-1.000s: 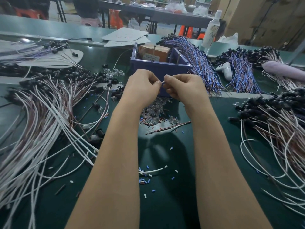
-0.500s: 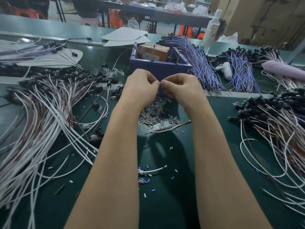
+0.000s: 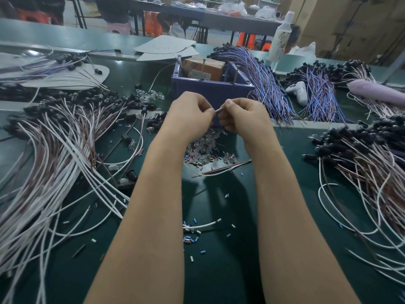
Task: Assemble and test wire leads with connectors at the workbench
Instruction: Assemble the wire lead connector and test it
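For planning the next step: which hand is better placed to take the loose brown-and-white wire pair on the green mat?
Probably the right hand: the loose brown-and-white wire pair ends beside its wrist. The left hand is farther, though both pinch a short thin wire.

Short pale lead (image 3: 219,110) pinched nearly level between left hand (image 3: 188,114) and right hand (image 3: 243,116). White-and-brown leads (image 3: 65,154) fanned left, black connectors (image 3: 98,100) at far ends. Matching right bundle (image 3: 372,167); blue leads (image 3: 260,84) far.

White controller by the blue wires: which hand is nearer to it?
Right. The right hand sits left of the white controller, the blue wire bundle between them. The left hand is farther left, beyond the right hand, both pinching a thin lead.
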Demonstrator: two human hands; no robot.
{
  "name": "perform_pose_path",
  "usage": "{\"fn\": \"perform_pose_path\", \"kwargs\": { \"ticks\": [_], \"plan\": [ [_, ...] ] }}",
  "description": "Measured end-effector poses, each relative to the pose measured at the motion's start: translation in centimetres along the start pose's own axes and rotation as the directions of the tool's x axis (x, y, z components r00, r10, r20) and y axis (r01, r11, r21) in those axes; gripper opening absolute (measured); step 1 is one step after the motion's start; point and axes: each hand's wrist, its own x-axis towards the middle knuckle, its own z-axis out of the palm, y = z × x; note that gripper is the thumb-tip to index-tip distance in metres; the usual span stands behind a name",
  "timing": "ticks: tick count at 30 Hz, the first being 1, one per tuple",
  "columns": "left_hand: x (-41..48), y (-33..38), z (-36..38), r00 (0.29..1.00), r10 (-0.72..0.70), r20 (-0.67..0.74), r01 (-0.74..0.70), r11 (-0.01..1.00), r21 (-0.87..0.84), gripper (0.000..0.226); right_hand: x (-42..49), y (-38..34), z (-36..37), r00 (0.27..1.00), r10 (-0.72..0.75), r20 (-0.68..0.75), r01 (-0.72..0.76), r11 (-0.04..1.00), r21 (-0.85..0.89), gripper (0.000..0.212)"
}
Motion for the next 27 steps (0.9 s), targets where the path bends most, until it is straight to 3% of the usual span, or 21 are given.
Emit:
{"fn": "perform_pose_path", "kwargs": {
  "ticks": [3, 7, 13, 17, 27],
  "plan": [
    [0.13, -0.11, -0.05, 1.0, -0.008, -0.02, 0.008, 1.0, -0.003, 0.018, 0.07, 0.03, -0.38, 0.999, -0.011, -0.053, 0.011, 1.0, 0.009, 0.028],
    [0.2, -0.16, -0.07, 0.999, -0.015, -0.034, 0.015, 1.0, -0.001, 0.017, -0.04, -0.23, -0.67, 0.998, -0.05, 0.036, 0.05, 0.999, 0.008, 0.018],
    [0.25, -0.18, -0.14, 0.999, -0.025, -0.042, 0.025, 1.0, 0.019, 0.016, -0.1, -0.61, -0.56, 0.969, -0.22, 0.11, 0.244, 0.925, -0.293, 0.011],
    [0.21, -0.22, -0.27, 0.999, -0.024, -0.038, 0.025, 0.999, 0.028, 0.016, -0.06, -0.54, -0.51, 0.961, -0.251, 0.118, 0.277, 0.882, -0.38, 0.007],
    [0.01, -0.43, -0.74, 1.0, 0.009, 0.022, -0.011, 0.998, 0.07, 0.013, -0.01, -0.11, -1.1, 0.953, -0.215, 0.212, 0.279, 0.895, -0.349, 0.016]
  ]
}}
